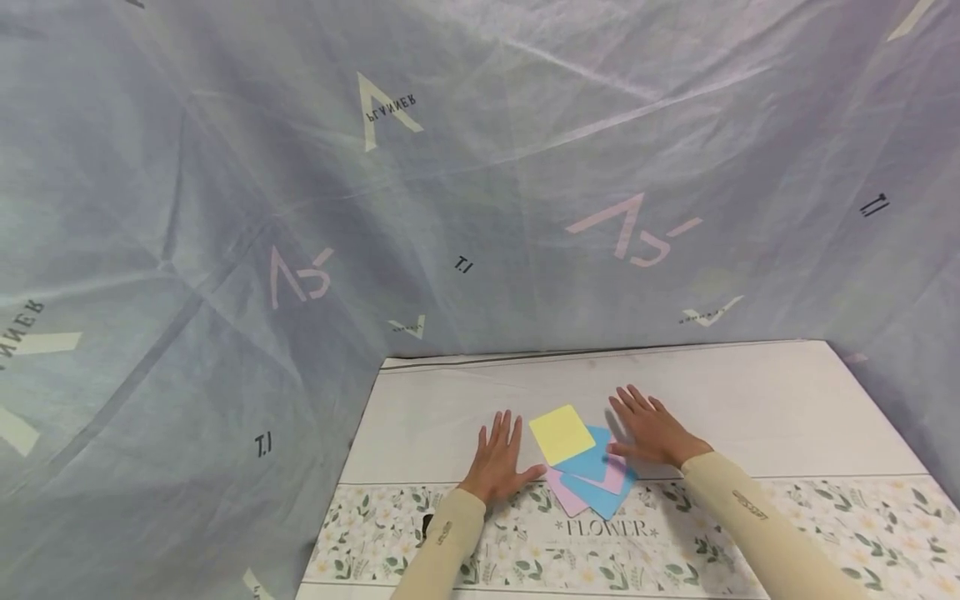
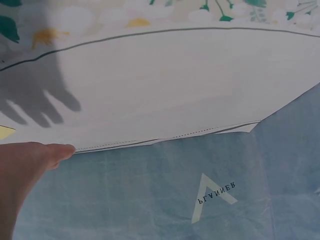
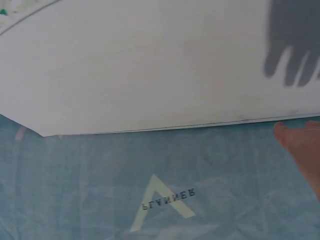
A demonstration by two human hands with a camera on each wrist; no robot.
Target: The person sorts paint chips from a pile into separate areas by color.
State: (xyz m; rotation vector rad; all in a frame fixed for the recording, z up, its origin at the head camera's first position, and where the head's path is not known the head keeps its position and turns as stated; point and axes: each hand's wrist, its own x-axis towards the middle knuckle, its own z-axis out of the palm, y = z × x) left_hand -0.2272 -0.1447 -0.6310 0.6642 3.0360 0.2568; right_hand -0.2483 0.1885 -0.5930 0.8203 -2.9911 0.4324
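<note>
Your left grip (image 1: 497, 463) and right grip (image 1: 651, 428), both released, flank overlapping yellow, blue and pink square sheets (image 1: 588, 460).

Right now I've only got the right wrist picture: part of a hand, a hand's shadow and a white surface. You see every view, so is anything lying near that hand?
Observer: Yes, the head view shows overlapping coloured papers on the thumb side of the right hand.
Visitor: Oh, I can't see those! Which colour is on top?
Observer: A yellow square, covering part of a blue sheet.
Visitor: And where's the other hand?
Observer: The left hand is across the papers from the right one, with its fingers spread and nothing in its grasp.
</note>
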